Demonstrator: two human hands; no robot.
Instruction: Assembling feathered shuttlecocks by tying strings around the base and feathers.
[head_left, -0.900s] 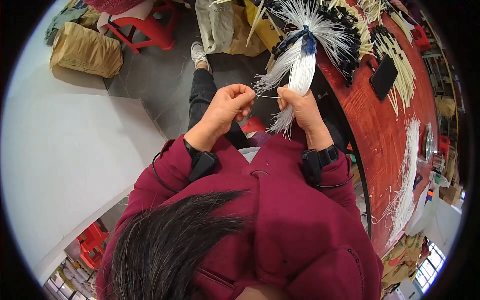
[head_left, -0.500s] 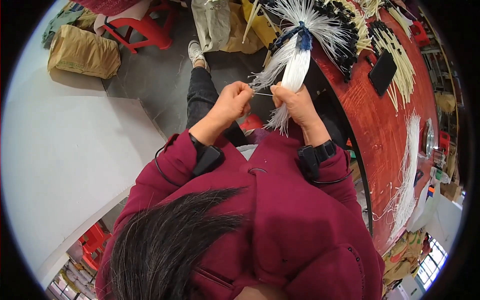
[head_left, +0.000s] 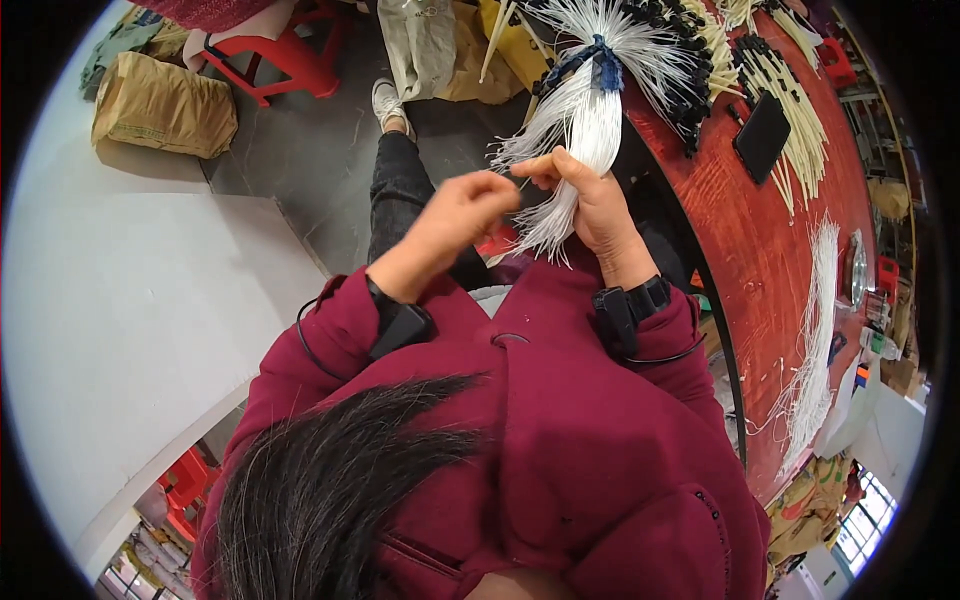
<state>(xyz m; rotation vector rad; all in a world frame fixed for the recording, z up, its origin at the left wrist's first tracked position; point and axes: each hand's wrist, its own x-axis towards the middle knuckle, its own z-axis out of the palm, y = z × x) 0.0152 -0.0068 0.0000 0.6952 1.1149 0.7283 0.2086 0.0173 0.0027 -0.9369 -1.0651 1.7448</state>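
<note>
A thick bundle of thin white wires (head_left: pixel 592 125) hangs over the table's near edge, bound with a blue tie (head_left: pixel 605 70). Its far ends fan out toward small black connectors (head_left: pixel 680 75). My right hand (head_left: pixel 600 205) is wrapped round the lower part of the bundle, thumb and forefinger reaching left. Loose ends of the wires dangle below that grip. Close to those fingertips, my left hand (head_left: pixel 462 215) is curled closed and slightly blurred. Whether a wire is between its fingers cannot be made out.
The red table (head_left: pixel 730 230) curves along my right, bearing a black phone (head_left: pixel 762 138), cream-coloured sticks or tubes (head_left: pixel 795 110) and another spread of white wires (head_left: pixel 815 330). A white board or tabletop (head_left: pixel 150 330) lies left. Beyond are a brown paper sack (head_left: pixel 165 108) and red stool (head_left: pixel 290 65).
The taut white strand between my hands no longer shows. My left hand has moved slightly down and toward the right hand, whose forefinger now stretches left.
</note>
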